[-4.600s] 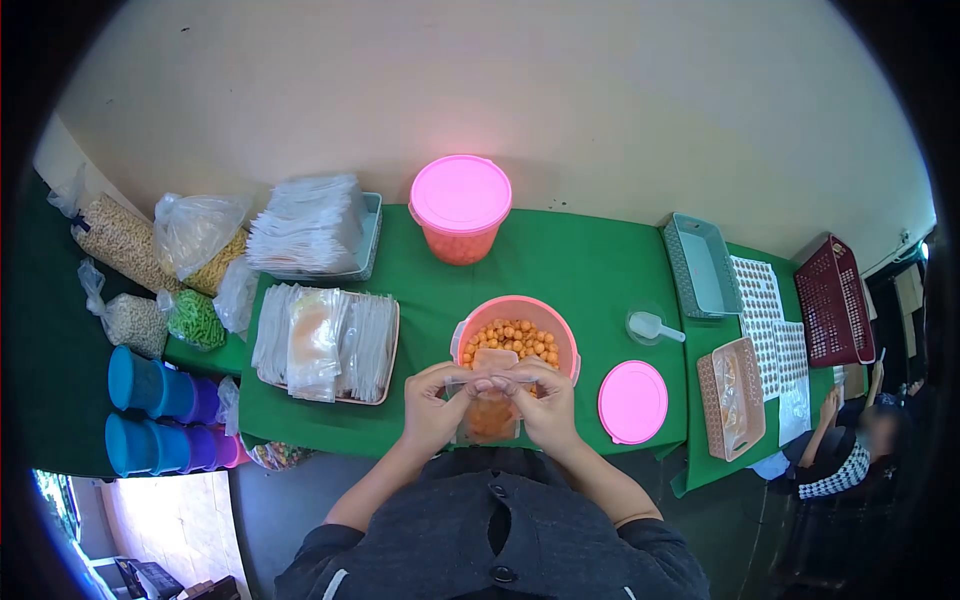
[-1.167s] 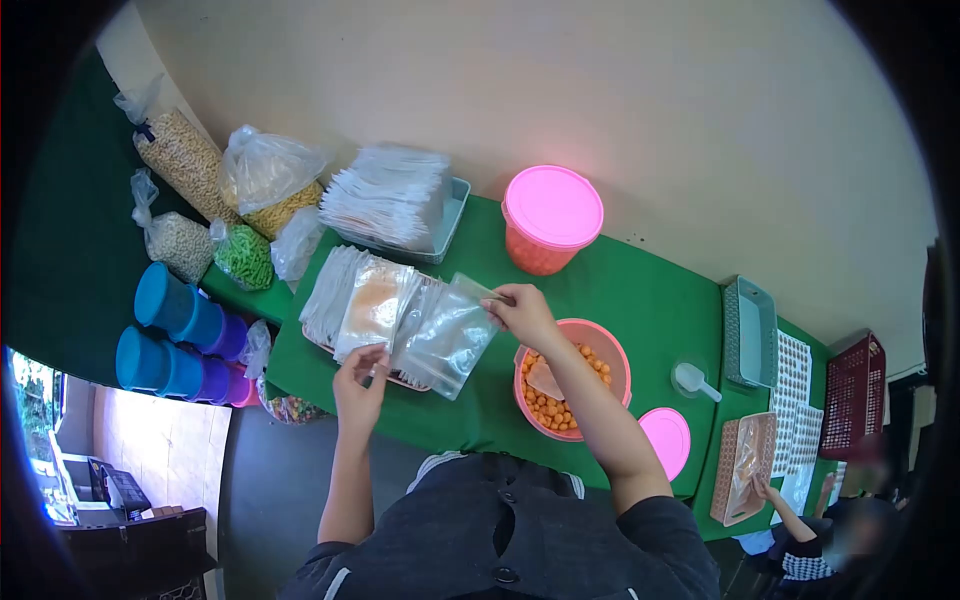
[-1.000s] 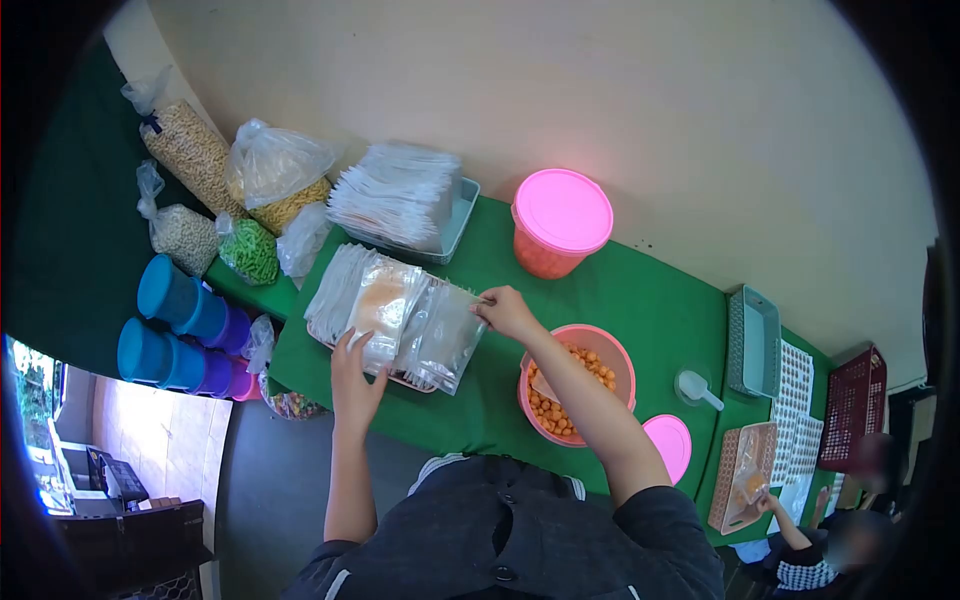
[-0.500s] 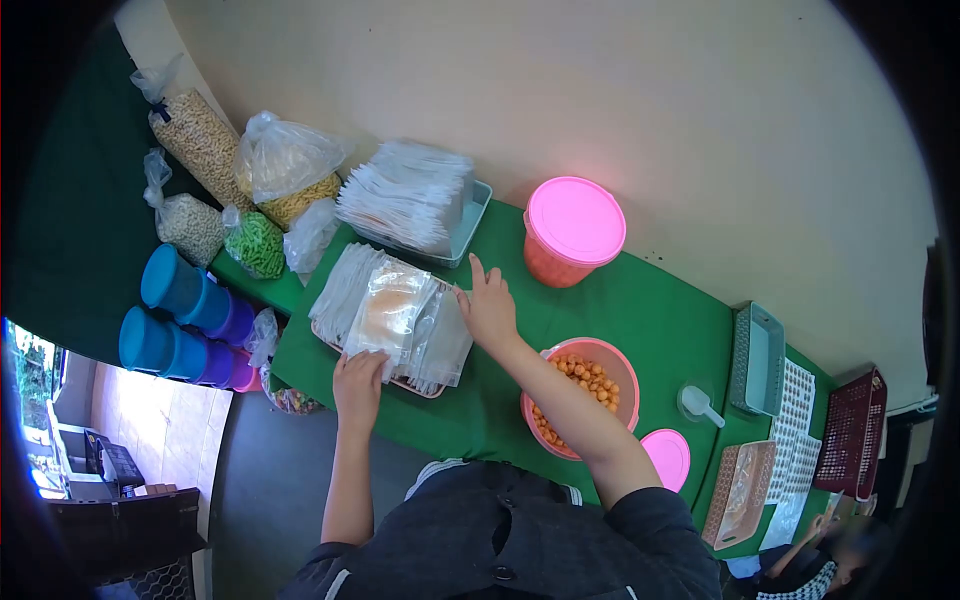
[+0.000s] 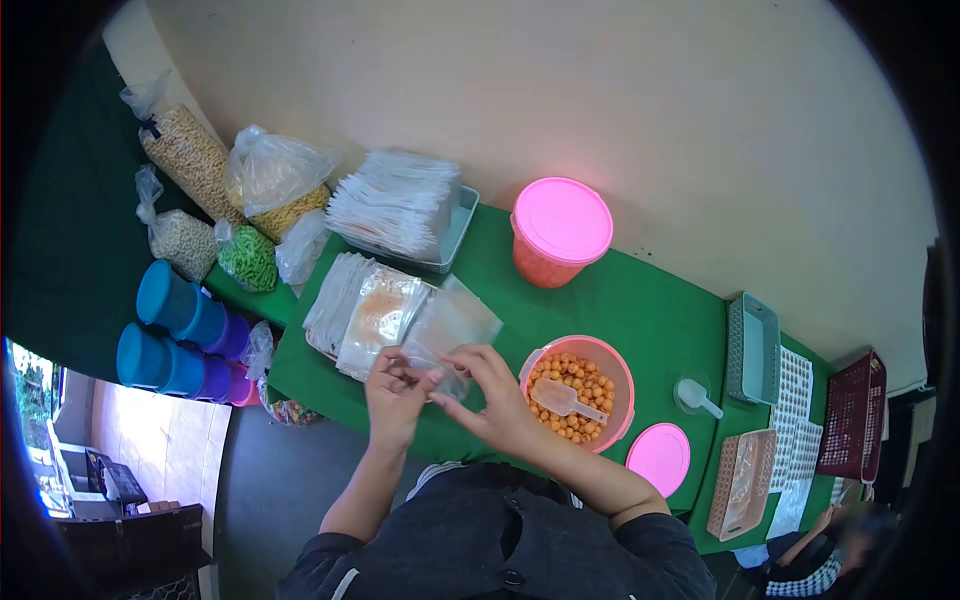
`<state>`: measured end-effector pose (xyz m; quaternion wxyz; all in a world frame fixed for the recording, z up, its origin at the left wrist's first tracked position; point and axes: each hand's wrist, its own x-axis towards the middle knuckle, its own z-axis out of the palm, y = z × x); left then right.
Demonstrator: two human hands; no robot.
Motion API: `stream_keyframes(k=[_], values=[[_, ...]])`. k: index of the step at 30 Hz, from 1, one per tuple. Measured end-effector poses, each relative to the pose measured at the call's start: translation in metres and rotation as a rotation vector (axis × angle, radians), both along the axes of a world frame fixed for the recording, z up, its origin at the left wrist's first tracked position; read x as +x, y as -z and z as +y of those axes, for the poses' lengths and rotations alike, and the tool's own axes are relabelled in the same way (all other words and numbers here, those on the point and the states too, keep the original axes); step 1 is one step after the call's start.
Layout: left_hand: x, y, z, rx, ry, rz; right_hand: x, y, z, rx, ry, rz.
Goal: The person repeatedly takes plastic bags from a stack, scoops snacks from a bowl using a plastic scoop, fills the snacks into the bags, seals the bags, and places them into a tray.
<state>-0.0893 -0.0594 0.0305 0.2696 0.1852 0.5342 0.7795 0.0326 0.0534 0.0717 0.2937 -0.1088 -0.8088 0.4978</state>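
A clear plastic bag is held between my two hands at its near edge. My left hand pinches one corner, and my right hand grips the edge close beside it. Behind the left hand lies a tray of stacked clear bags, with a brown-tinted bag on top. To the right of my right hand stands a pink tub of round orange snacks, with a clear scoop lying on them.
A pink-lidded tub stands by the wall. White packets fill a back tray. Filled bags and blue tubs are at left. A pink lid, another scoop, baskets and a person are at right.
My right hand has come down from beyond the bag tray to meet my left hand. A clear bag is now between them. The scoop in the pink tub is no longer hidden by my arm.
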Motion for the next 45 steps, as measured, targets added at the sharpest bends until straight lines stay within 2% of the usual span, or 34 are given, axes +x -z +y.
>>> stream_keyframes(k=[1, 2, 7, 10, 14, 16, 17, 19, 20, 22, 23, 25, 26, 27, 28, 29, 30, 32, 36, 37, 39, 41, 42, 43, 44, 45], values=[[0.006, -0.002, 0.004, 0.021, 0.108, -0.039, 0.008, 0.0, -0.002, 0.106, 0.031, 0.031], [0.011, -0.002, 0.008, 0.042, 0.216, -0.079, 0.018, 0.0, -0.001, 0.044, 0.028, -0.011], [0.035, 0.005, 0.015, 0.101, 0.439, -0.163, 0.07, -0.01, -0.004, 0.007, 0.06, -0.096], [0.04, 0.001, 0.018, -0.024, 0.6, 0.024, 0.101, 0.003, -0.005, 0.013, 0.156, -0.118], [0.061, -0.001, 0.027, -0.106, 0.678, 0.094, 0.111, 0.014, -0.016, 0.129, 0.385, -0.093], [0.068, -0.006, 0.032, -0.111, 0.622, 0.458, 0.114, 0.016, -0.016, 0.213, 0.473, -0.063], [0.07, -0.01, 0.032, -0.109, 0.629, 0.462, 0.117, 0.017, -0.015, 0.19, 0.572, -0.07], [0.073, -0.018, 0.032, -0.054, 0.429, 0.905, 0.119, 0.016, -0.015, 0.165, 0.675, -0.072], [0.076, -0.015, 0.031, -0.051, 0.432, 0.91, 0.119, 0.014, -0.017, 0.145, 0.702, -0.066], [0.082, -0.01, 0.031, -0.059, 0.234, 1.09, 0.119, 0.012, -0.018, 0.128, 0.736, -0.058], [0.083, -0.009, 0.033, -0.055, 0.236, 1.093, 0.119, 0.012, -0.018, 0.132, 0.71, -0.037], [0.082, -0.014, 0.038, 0.164, -0.051, 1.465, 0.121, 0.008, -0.018, 0.135, 0.685, -0.012], [0.078, -0.013, 0.034, 0.08, 0.142, 1.493, 0.125, 0.005, -0.019, 0.021, 0.604, -0.039], [0.079, -0.016, 0.035, 0.08, 0.144, 1.494, 0.128, 0.003, -0.02, -0.092, 0.52, -0.065], [0.079, -0.02, 0.036, 0.046, 0.272, 1.46, 0.129, 0.006, -0.022, -0.093, 0.521, -0.065], [0.08, -0.022, 0.037, 0.012, 0.397, 1.422, 0.13, 0.01, -0.023, -0.231, 0.472, -0.048], [0.079, -0.01, 0.04, 0.013, 0.395, 1.423, 0.131, 0.012, -0.024, -0.367, 0.42, -0.03], [0.075, 0.025, 0.048, 0.132, 0.147, 1.539, 0.132, 0.011, -0.024, -0.305, 0.451, -0.059], [0.077, 0.02, 0.045, 0.098, 0.168, 1.535, 0.138, 0.002, -0.021, -0.266, 0.493, -0.16], [0.077, 0.009, 0.047, 0.06, 0.218, 1.463, 0.139, 0.004, -0.017, -0.267, 0.492, -0.161], [0.079, -0.001, 0.053, 0.029, 0.262, 1.394, 0.141, 0.015, 0.0, -0.455, 0.487, 0.095], [0.083, -0.003, 0.053, 0.212, 0.332, 0.551, 0.138, 0.045, 0.014, -0.531, 0.466, 0.038], [0.085, -0.006, 0.053, 0.212, 0.331, 0.551, 0.134, 0.07, 0.02, -0.666, 0.384, -0.007], [0.088, -0.011, 0.052, 0.273, 0.375, 0.427, 0.128, 0.077, 0.021, -0.799, 0.301, -0.051], [0.091, -0.015, 0.052, 0.334, 0.416, 0.302, 0.126, 0.083, 0.014, -0.797, 0.299, -0.05], [0.092, -0.018, 0.053, 0.334, 0.414, 0.305, 0.123, 0.082, 0.003, -1.047, 0.16, 0.012]])
